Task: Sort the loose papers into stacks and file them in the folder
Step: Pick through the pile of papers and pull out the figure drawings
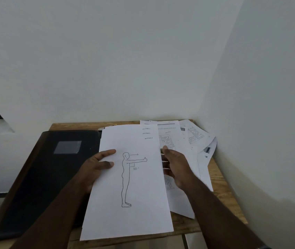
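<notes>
A white sheet point(139, 186) with a line drawing of a standing figure is lifted over the small wooden table point(222, 191). My left hand point(96, 166) grips its left edge, thumb on top. My right hand point(175, 164) is at the sheet's right edge, fingers partly behind it, over the loose papers point(193, 141) spread on the table's right side. Whether the right hand holds the sheet or the papers is unclear. A closed black folder point(53, 177) with a grey label lies at the left, overhanging the table.
The table stands in a corner: a pale wall runs behind it and another close on the right. A small metal clip point(102, 128) lies near the back edge beside the folder. Tiled floor shows below the front edge.
</notes>
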